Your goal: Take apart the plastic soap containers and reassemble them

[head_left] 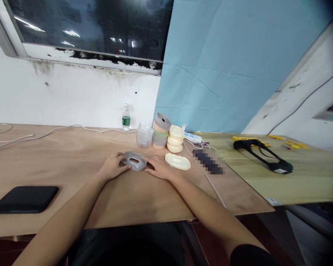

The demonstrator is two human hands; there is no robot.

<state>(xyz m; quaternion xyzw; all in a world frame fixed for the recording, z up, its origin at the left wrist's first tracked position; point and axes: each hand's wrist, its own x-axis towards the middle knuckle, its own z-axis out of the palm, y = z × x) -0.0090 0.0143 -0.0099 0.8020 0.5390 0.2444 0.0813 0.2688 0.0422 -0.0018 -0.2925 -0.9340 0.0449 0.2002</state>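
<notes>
A grey oval piece with an oblong opening (139,168) lies at the middle of the wooden table. My left hand (113,167) grips its left end, thumb at the near edge and fingers around the far side. On the right end, my right hand (158,167) holds it in the same way, fingers partly hidden behind the rim. Just right of that hand rests a cream oval lid (178,162). Behind are a stack of clear containers (145,135), a stack of grey, green and peach oval pieces (160,136) and a stack of cream lids (175,139).
A water bottle (126,119) stands by the wall. A black flat case (24,199) lies at the left. White cables, a power strip (192,137) and a blurred dark object (208,161) are about. On the right table sits a black strapped device (280,166).
</notes>
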